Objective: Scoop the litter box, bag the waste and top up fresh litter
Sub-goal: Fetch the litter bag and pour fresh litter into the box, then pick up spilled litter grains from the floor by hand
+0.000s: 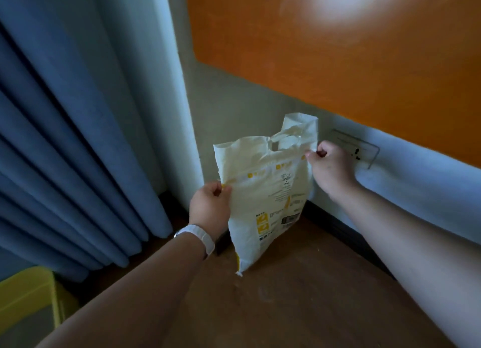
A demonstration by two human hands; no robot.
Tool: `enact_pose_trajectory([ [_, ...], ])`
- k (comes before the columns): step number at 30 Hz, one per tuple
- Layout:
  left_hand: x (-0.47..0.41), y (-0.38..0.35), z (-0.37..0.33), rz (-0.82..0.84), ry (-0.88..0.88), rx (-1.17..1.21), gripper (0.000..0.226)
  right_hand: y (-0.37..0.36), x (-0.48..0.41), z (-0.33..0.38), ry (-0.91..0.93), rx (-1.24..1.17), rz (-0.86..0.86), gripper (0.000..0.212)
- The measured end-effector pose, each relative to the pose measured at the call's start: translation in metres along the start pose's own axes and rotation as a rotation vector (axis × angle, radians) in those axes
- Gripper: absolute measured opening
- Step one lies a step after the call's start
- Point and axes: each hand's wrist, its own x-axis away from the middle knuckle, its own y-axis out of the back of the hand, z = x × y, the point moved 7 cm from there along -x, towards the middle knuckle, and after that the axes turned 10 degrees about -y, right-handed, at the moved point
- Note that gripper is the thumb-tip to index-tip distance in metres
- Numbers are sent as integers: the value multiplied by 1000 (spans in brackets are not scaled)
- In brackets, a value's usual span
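A cream and yellow litter bag (268,191) stands upright on the brown floor in the room's corner, its torn top with a cut-out handle pointing up. My left hand (209,207), with a white band on its wrist, pinches the bag's left edge below the top. My right hand (330,170) pinches the bag's right edge near the opening. The litter box and scoop are not in view.
Blue curtains (65,152) hang at the left down to the floor. A wall socket (360,152) sits on the white wall just behind my right hand, below an orange panel (338,48). A yellow container (28,303) shows at the bottom left.
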Motion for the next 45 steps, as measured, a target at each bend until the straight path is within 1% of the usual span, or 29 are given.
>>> enact_pose_trajectory([
  [2, -5, -2, 7, 8, 22, -79, 32, -15, -8, 0, 3, -22, 25, 31],
  [5, -7, -2, 22, 45, 63, -203, 33, -44, -15, -10, -46, -28, 81, 31],
  [7, -7, -4, 32, 63, 91, -239, 32, -59, -17, -14, -73, -51, 104, 29],
  [12, -12, -4, 38, 8, 120, -246, 27, -81, -26, -22, -80, -75, 128, 24],
  [17, -13, -5, 39, 1, 93, -237, 24, -73, -28, -33, -50, -17, 122, 18],
  [20, -8, -4, 38, 12, 45, -235, 21, -61, -21, -35, 12, 60, 79, 24],
  [22, -4, -5, 40, 51, 13, -245, 17, -51, -11, -29, 64, 56, 19, 34],
  [24, 1, -3, 43, 89, -9, -250, 21, -41, 2, -19, 127, 34, -65, 44],
  [27, 6, 6, 47, 92, -7, -223, 38, -31, 24, 0, 233, -62, -169, 43],
  [29, 11, 16, 48, 85, -10, -212, 40, -34, 41, 14, 309, -119, -163, 38],
  [31, 18, 29, 46, 91, -40, -202, 40, -42, 63, 33, 450, -142, -112, 36],
  [33, 30, 49, 43, 104, -101, -219, 42, -57, 88, 53, 597, -114, -11, 36],
  [35, 45, 75, 41, 134, -186, -312, 47, -79, 115, 68, 687, -16, 113, 40],
  [37, 62, 105, 47, 166, -232, -420, 49, -104, 142, 81, 770, 91, 221, 45],
  [42, 104, 187, 81, 192, -219, -650, 56, -175, 210, 101, 890, 285, 472, 57],
  [45, 135, 234, 100, 189, -197, -773, 59, -213, 252, 112, 953, 347, 607, 60],
])
